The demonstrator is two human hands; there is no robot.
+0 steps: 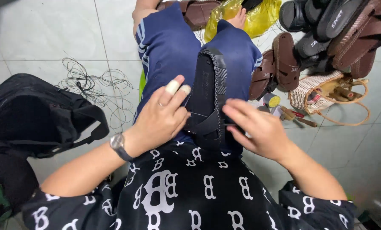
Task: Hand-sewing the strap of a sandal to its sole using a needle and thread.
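A black sandal with a stitched edge lies lengthwise between my knees, resting on my blue shorts. My left hand, with a ring, a wristwatch and taped fingertips, grips the sandal's left side and strap. On the sandal's right side, my right hand has its fingers pinched at the stitched edge; whether a thread or needle is held there is too small to tell.
A black bag sits on the tiled floor at left beside a tangle of dark thread. Brown and black sandals pile up at upper right near a woven basket with tools. A yellow plastic bag lies by my feet.
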